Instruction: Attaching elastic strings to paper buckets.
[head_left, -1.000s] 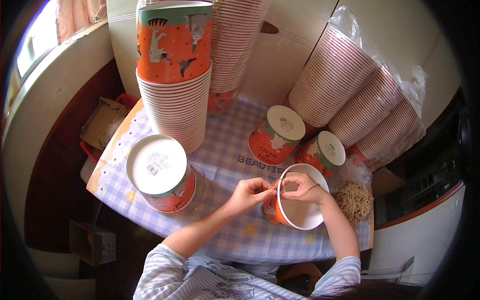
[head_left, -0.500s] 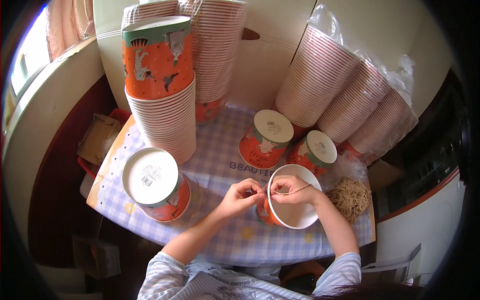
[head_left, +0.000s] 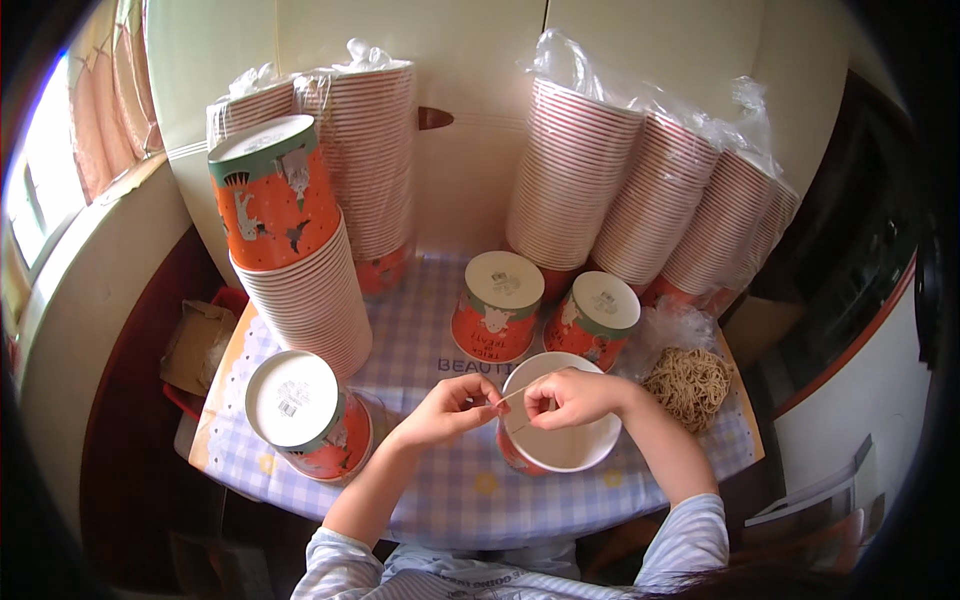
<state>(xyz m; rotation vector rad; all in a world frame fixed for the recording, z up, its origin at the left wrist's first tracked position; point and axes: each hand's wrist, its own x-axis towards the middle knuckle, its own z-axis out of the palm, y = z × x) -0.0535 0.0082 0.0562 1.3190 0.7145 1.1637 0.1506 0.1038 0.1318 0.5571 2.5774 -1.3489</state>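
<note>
An orange paper bucket (head_left: 575, 452) with a white inside stands upright at the table's front, its mouth facing up. A thin tan cord (head_left: 520, 391) is stretched over its left rim. My left hand (head_left: 447, 412) pinches one part of the cord between thumb and fingertips, just outside that rim. Above the bucket's mouth my right hand (head_left: 582, 397) has its fingers curled together on the cord. A short end of cord shows inside the bucket near the left wall; whether it passes through the wall is too small to tell. Right of the bucket lies a heap of tan cords (head_left: 688, 388).
Behind the bucket, two upside-down buckets (head_left: 504, 280) (head_left: 606, 303) stand side by side. More upside-down buckets (head_left: 293, 398) are at the left front, beside a tall bucket stack (head_left: 305, 300). Plastic-wrapped stacks (head_left: 572, 180) line the back of the checked tablecloth (head_left: 410, 480).
The view has shifted, so the back stacks sit lower. My right hand has drawn away from the rim, over the bucket's mouth, and the cord now spans between my hands.
</note>
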